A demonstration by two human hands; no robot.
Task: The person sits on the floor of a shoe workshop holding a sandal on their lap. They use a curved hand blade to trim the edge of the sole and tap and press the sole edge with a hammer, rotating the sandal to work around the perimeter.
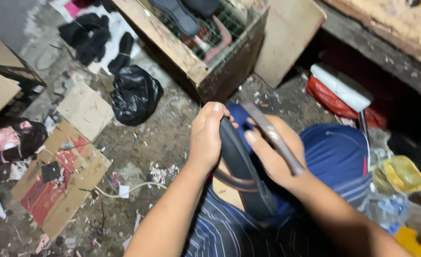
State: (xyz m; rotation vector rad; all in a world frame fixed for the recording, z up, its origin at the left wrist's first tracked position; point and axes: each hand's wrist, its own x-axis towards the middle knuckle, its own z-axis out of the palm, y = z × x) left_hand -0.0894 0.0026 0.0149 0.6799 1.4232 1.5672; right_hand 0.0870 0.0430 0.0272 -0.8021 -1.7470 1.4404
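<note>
Left hand (205, 138) grips the toe end of a dark shoe sole (243, 171) — held over the lap, centre near. Right hand (274, 152) clasps a flat metal tool (272, 138) against it — wooden crate (182, 52) far behind.

bare forearms, navy striped shirt (220, 228), blue trousers (334, 152)

The floor (148, 138) was bare, dirty concrete, littered with scraps. Flattened cardboard sheets (60, 176) lay at left, near a black plastic bag (134, 95). A wooden crate (196, 57) with a green wire grid stood beyond. Lighting was dim.
</note>
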